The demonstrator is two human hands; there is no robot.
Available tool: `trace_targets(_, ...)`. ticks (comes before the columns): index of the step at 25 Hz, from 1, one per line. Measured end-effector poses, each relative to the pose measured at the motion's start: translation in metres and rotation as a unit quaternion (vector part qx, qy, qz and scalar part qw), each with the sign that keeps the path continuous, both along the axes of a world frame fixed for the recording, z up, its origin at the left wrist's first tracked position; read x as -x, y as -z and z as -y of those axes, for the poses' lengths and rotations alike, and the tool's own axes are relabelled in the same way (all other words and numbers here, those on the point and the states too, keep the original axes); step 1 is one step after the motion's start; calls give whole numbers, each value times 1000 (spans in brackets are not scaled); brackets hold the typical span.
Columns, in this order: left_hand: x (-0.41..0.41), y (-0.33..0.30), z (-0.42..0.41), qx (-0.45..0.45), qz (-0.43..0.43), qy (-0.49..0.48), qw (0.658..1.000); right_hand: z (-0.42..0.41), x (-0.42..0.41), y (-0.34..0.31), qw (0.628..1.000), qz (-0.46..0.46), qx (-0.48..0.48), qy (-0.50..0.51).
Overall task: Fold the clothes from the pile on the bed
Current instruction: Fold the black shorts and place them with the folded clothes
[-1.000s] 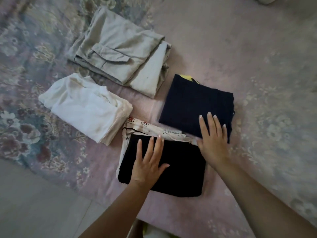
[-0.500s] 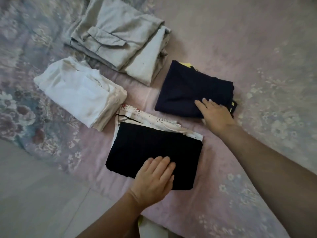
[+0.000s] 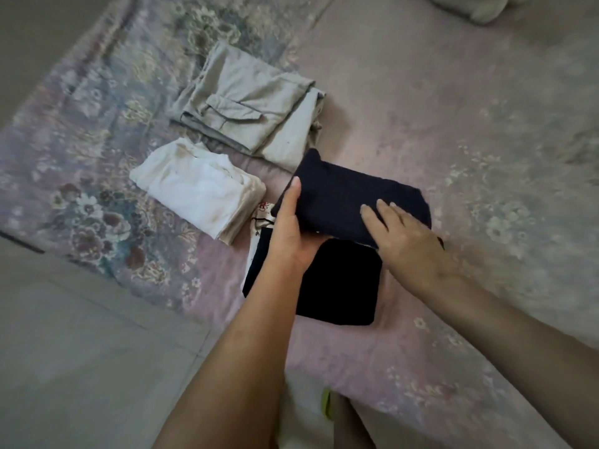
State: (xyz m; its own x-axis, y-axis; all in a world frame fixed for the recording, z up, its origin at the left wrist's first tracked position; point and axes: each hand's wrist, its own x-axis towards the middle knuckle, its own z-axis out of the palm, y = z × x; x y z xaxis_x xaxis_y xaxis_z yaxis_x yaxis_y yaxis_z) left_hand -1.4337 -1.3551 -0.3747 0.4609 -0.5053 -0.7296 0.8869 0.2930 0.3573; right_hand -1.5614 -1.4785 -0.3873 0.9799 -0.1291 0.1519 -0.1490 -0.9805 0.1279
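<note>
Both hands are holding the dark blue folded top over the black one. The left hand is gripping its left end. The right hand is lying flat on it.

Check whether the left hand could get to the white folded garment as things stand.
Probably yes. The white garment lies uncovered just left of the left hand, with nothing between them, but that hand now grips the navy garment with the right hand.
</note>
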Motion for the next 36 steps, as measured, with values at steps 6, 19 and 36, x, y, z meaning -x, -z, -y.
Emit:
trace_targets(6,11,36,-112,-143,159,117,970,-94,45,48,998,-33,47,5)
trace_targets(19,31,139,-103,-365,810,347,299,-128,16,105,935,-171,-135,281)
trace_targets(36,-3,182,-139,-185,879,428,101,-54,-34,94,944,-215,-158,192)
